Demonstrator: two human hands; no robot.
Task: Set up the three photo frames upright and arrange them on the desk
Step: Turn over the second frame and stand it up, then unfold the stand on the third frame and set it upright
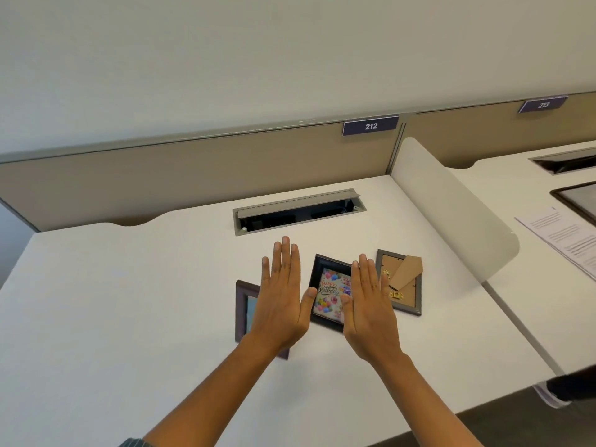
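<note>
Three photo frames lie flat on the white desk (129, 301). A black frame (329, 293) with a "Happy Birthday" picture lies face up in the middle. To its left a dark brown frame (243, 309) lies face up, largely hidden under my left hand (280, 301). On the right a grey frame (404, 285) lies face down, its cardboard stand sticking up. My right hand (369, 309) hovers flat between the black and grey frames. Both hands are flat with fingers extended, holding nothing.
An open cable tray (298, 211) is sunk into the desk behind the frames. A translucent divider (451, 204) bounds the desk on the right, a beige partition (193, 175) the back. The neighbouring desk holds papers (564, 237) and another frame (577, 198).
</note>
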